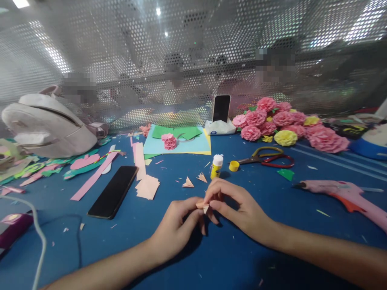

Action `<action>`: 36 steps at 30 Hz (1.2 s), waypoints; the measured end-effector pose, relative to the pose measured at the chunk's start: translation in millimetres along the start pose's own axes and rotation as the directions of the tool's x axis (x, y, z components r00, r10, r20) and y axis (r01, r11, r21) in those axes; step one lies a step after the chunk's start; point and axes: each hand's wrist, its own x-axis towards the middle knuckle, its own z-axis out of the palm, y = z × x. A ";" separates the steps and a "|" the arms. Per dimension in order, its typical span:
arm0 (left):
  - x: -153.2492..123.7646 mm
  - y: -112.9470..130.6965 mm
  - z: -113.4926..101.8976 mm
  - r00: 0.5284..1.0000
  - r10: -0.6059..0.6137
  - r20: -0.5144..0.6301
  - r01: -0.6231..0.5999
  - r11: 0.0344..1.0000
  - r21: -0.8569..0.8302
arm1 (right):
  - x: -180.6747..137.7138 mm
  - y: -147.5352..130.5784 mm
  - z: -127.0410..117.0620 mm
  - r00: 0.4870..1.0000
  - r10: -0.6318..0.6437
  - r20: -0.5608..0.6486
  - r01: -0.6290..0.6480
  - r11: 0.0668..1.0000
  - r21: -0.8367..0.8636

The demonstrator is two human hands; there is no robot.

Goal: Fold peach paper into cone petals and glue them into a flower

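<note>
Between my fingertips, low over the blue table, is a small folded piece of peach paper [205,208]. My left hand [178,225] pinches it from the left, and my right hand [238,205] grips its other side with thumb and finger. Just beyond my hands lie two similar folded paper pieces, one pale peach [188,182] and one smaller [202,177]. An uncapped glue stick [217,166] stands upright behind my right hand, with its yellow cap [234,166] to the right. A stack of peach paper squares [147,187] lies to the left of these.
A black phone [113,192] and pink strips lie left. Scissors [263,157] and a pink hot glue gun [341,193] are on the right. Behind are paper flowers [281,121], coloured sheets [193,147], a propped phone [221,108] and a white backpack [51,125]. A cable [39,241] crosses front left.
</note>
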 end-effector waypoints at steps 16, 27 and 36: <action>3.5 -7.3 1.8 0.985 -0.159 0.069 0.164 0.982 -0.090 | 2.1 -4.3 -2.8 0.895 -0.422 0.146 0.405 0.632 -0.661; 6.6 -12.7 -3.8 0.984 -0.165 0.067 0.176 0.960 -0.218 | 9.7 0.0 -11.3 0.859 -0.441 0.262 0.501 0.616 -0.608; 3.3 -12.4 -0.7 0.986 -0.103 0.128 0.118 0.987 -0.112 | 2.0 0.8 2.5 0.984 0.131 0.123 -0.127 0.991 -0.041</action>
